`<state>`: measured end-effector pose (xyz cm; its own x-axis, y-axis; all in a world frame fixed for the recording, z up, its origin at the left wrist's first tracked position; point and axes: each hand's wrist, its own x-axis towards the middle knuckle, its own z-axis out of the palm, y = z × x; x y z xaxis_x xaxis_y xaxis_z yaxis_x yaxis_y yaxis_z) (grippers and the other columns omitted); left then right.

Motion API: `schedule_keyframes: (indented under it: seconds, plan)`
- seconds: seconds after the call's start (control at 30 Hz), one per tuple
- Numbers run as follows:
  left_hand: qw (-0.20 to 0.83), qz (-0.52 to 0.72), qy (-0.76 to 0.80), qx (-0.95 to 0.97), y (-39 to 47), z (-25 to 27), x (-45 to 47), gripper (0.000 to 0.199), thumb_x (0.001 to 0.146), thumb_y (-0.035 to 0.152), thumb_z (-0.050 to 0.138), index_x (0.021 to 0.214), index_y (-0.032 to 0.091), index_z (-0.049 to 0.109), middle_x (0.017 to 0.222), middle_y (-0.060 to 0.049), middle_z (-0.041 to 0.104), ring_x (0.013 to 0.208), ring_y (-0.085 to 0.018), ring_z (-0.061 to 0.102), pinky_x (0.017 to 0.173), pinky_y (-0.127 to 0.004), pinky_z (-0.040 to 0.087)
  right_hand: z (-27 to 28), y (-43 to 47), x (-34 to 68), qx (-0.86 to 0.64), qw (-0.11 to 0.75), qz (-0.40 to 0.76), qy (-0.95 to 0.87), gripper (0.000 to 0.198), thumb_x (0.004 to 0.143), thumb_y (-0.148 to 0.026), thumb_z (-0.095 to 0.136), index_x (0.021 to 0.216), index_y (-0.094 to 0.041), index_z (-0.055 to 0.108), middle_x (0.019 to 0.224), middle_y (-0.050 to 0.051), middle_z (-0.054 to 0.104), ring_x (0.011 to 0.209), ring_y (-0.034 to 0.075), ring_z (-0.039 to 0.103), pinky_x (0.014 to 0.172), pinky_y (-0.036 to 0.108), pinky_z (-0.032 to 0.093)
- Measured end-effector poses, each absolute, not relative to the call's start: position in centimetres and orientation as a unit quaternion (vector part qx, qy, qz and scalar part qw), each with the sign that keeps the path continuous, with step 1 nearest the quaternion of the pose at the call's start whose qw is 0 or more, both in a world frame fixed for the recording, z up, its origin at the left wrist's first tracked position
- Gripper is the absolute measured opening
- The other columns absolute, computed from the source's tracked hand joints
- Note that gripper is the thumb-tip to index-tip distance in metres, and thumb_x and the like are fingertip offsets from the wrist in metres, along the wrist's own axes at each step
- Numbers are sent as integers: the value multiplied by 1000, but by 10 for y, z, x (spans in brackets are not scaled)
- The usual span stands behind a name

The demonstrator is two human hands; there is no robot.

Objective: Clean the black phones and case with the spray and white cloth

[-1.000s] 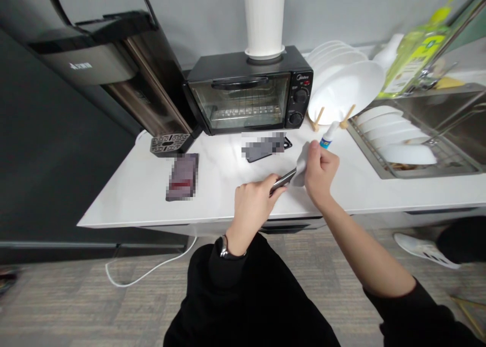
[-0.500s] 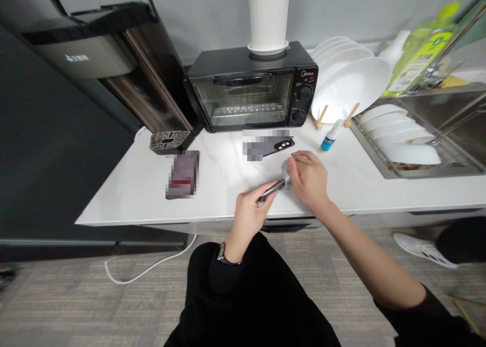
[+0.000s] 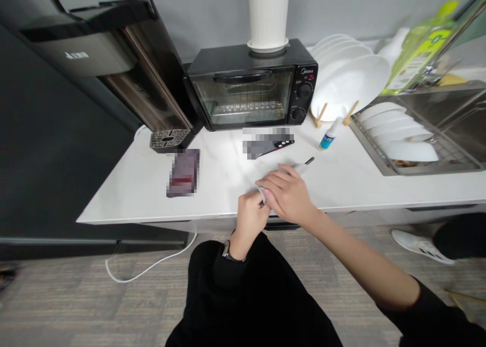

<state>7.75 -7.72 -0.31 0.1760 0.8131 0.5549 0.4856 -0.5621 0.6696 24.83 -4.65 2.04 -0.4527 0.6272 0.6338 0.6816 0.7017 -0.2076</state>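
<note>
My left hand [image 3: 250, 210] is closed round the near end of a slim dark object [image 3: 310, 160], most of it covered by my hands. Its thin dark far tip sticks out beyond my right hand, and its kind cannot be told. Over it my right hand [image 3: 286, 192] is closed, fingers pressed on a pale thin cloth [image 3: 261, 192] that shows at both sides of the hand. The two hands touch, just above the counter's front edge. Beyond them lies a grey phone [image 3: 266, 145] with a camera block, and a small spray bottle [image 3: 327, 137] with a blue label stands to its right.
A dark purple, blurred flat item [image 3: 183, 174] lies at left on the white counter [image 3: 125, 195]. Behind are a drinks dispenser [image 3: 170, 139], a toaster oven [image 3: 246, 99] carrying a white pot [image 3: 268, 17], and racked plates [image 3: 349, 86]. At right is a dish basket [image 3: 410, 174]; a person's shoe [image 3: 421, 245] shows below.
My right hand has moved left and toward me, onto the slim object and against my left hand. The object's dark tip now shows to the right of it. My left hand has barely shifted.
</note>
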Motion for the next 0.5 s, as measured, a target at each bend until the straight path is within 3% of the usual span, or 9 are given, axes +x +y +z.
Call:
schedule_keyframes:
  seconds: [0.03,0.1,0.17,0.2,0.23,0.3,0.37,0.43,0.5]
  plan:
    - [155,478,433,748,-77,1,77,26,95,18,65,71,17,75,63,1,73,54,-13,66,55,-23,53,21,-43,248,-376,359,-37,-854,42,109,-30,38,110,-19,79,95,6,80,95,22,70,110,44,43]
    - [135,498,414,750,-72,15,79,12,96,18,67,94,18,80,84,-2,81,70,-16,75,68,-25,61,27,-30,253,-419,404,-33,-812,50,110,-34,33,104,-19,80,91,7,79,90,23,71,105,44,47]
    - [92,513,372,768,-63,30,82,25,97,15,65,119,21,77,111,-5,83,95,-19,80,87,-32,65,36,-16,258,-468,472,-17,-747,58,112,-36,25,101,-22,80,94,7,81,96,24,73,109,49,46]
    - [53,511,353,782,-57,36,83,29,98,11,62,122,21,76,116,-6,81,102,-20,79,92,-34,64,41,-11,258,-469,502,-10,-726,59,112,-36,23,103,-24,80,99,6,81,103,24,73,114,51,42]
    - [6,504,340,794,-51,41,85,29,97,8,58,116,20,77,112,-6,82,100,-20,79,89,-33,65,46,-8,256,-451,523,-6,-723,59,112,-36,21,108,-26,79,104,4,82,110,24,73,119,53,37]
    - [-91,499,317,802,-38,47,87,26,95,6,54,85,17,75,82,-5,79,77,-17,77,71,-28,63,51,-7,249,-368,532,-22,-762,56,112,-38,21,124,-31,75,115,1,81,119,21,71,126,52,31]
    - [-160,501,290,800,-27,49,87,35,94,7,53,62,17,62,59,-3,68,57,-15,68,57,-25,57,51,-3,247,-278,515,-62,-808,55,111,-42,21,138,-32,68,122,-1,80,120,19,72,124,47,36]
    - [-187,495,253,810,-16,51,86,31,93,3,53,67,15,64,68,-6,73,66,-16,74,66,-26,61,49,11,254,-250,525,-102,-807,57,110,-45,20,143,-33,65,123,0,80,117,20,74,119,46,43]
    - [-190,479,222,828,-5,52,83,26,93,-3,52,97,12,74,100,-11,81,98,-19,79,89,-30,64,47,29,262,-298,575,-118,-753,58,110,-42,19,138,-32,69,121,2,80,117,22,74,117,49,43]
